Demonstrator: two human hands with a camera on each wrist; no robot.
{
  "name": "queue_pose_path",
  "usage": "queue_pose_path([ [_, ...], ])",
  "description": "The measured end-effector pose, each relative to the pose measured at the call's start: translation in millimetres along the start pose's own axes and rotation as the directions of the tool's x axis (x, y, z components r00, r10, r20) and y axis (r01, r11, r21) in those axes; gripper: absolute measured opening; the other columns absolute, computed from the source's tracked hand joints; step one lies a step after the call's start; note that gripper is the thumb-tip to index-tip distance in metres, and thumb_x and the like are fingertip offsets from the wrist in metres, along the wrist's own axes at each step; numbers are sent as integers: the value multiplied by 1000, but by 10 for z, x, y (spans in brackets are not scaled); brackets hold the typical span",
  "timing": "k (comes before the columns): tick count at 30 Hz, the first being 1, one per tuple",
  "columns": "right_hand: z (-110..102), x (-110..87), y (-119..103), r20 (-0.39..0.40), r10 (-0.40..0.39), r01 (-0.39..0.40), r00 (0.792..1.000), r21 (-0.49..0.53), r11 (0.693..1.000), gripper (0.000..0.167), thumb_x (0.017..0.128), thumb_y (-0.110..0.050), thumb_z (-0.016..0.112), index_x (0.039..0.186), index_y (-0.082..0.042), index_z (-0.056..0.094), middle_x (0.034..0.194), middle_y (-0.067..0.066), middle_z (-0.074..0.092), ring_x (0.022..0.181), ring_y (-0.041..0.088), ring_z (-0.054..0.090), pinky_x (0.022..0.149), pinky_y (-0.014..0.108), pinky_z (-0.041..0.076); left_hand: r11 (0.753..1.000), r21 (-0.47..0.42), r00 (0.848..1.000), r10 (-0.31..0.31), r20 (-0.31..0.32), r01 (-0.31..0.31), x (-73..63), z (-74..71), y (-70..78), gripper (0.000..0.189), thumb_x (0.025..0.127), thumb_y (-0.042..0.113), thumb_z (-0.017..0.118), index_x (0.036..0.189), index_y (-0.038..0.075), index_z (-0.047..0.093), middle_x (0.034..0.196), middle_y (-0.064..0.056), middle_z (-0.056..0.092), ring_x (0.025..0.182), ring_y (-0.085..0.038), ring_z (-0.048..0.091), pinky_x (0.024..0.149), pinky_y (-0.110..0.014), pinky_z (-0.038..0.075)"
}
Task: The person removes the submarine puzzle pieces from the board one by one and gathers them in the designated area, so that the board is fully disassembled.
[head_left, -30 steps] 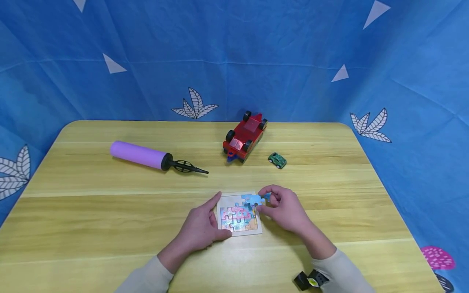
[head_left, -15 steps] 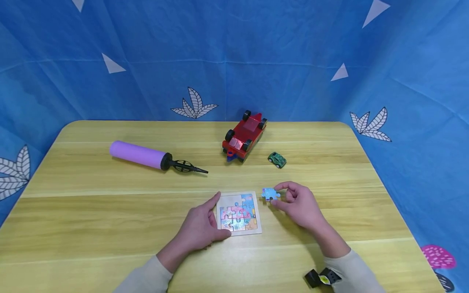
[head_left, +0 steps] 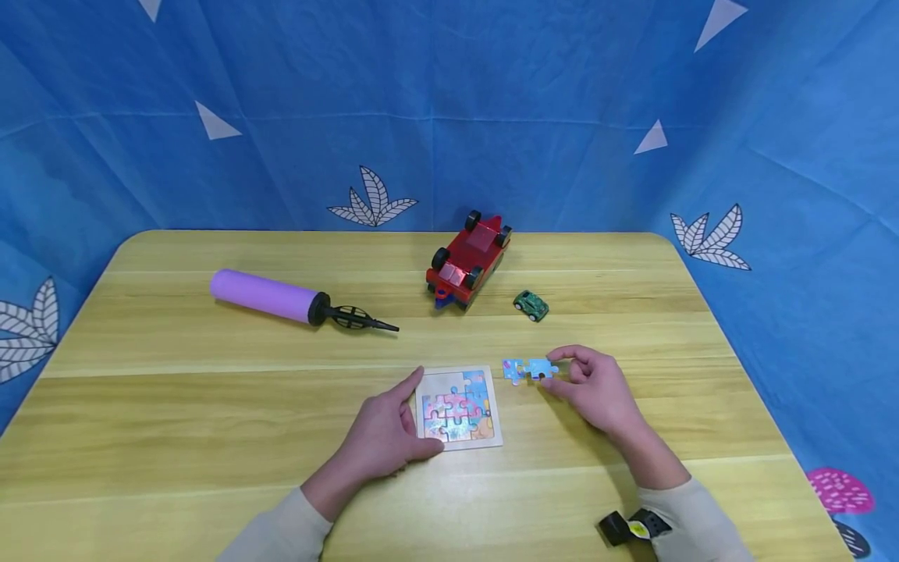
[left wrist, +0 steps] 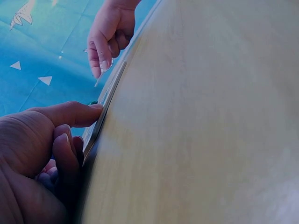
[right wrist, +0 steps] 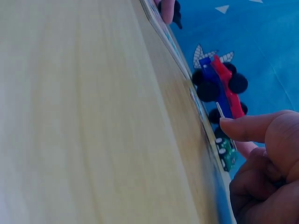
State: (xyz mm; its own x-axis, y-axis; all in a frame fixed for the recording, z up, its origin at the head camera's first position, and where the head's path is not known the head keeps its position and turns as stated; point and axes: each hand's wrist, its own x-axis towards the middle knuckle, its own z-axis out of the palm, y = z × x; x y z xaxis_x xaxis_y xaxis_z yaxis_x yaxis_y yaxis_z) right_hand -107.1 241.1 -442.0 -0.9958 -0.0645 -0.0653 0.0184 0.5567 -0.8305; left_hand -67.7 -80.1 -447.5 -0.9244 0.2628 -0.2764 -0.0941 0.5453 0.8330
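Near the table's middle lies a small jigsaw puzzle in a pale frame [head_left: 495, 414], partly filled with pink, blue and orange pieces; its upper left shows bare board. My left hand [head_left: 385, 437] grips the frame's left side, index finger at the upper corner and thumb at the lower edge. To the right of the frame, my right hand [head_left: 593, 390] pinches a blue jigsaw piece [head_left: 538, 368] between thumb and index finger. In the right wrist view that held piece [right wrist: 219, 110] shows edge-on. A second blue piece [head_left: 512, 368] lies just left of it.
Behind the puzzle, a red toy truck [head_left: 469, 254] lies wheels up, with a small green toy car [head_left: 531, 305] to its right. A purple hand pump [head_left: 267, 295] with a black nozzle lies at the left. Blue patterned cloth [head_left: 534, 117] hangs behind the table.
My right hand has moved right with its piece, from over the frame's upper right corner to past the second piece, which now shows fully. My left hand has stayed in place.
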Motion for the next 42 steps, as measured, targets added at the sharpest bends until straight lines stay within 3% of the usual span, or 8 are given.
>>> queue_pose_path([
  [8, -73, 15, 71, -6, 22, -22, 1000, -2, 1000, 33, 80, -12, 85, 108, -4, 70, 60, -2, 30, 54, 12, 29, 63, 28, 36, 1000, -9, 1000, -12, 5, 12, 1, -4, 8, 111, 67, 23, 94, 157, 10, 31, 66, -2, 56, 52, -16, 51, 46, -30, 41],
  [22, -63, 87, 84, 18, 48, -47, 999, -57, 997, 32, 81, -12, 84, 109, -4, 71, 60, -2, 33, 53, 13, 31, 59, 30, 34, 1000, 1, 1000, -2, 10, 2, 1, -11, 6, 110, 68, 25, 94, 157, 10, 31, 66, -1, 57, 52, -16, 51, 47, -30, 40],
  [42, -73, 137, 94, 63, 103, -104, 993, 10, 995, 35, 81, -10, 84, 112, -2, 69, 61, -1, 33, 55, 14, 32, 67, 31, 38, 1000, 5, 1000, -19, 10, 19, 3, -12, 31, 110, 67, 25, 94, 157, 11, 32, 66, -1, 57, 53, -17, 52, 48, -31, 41],
])
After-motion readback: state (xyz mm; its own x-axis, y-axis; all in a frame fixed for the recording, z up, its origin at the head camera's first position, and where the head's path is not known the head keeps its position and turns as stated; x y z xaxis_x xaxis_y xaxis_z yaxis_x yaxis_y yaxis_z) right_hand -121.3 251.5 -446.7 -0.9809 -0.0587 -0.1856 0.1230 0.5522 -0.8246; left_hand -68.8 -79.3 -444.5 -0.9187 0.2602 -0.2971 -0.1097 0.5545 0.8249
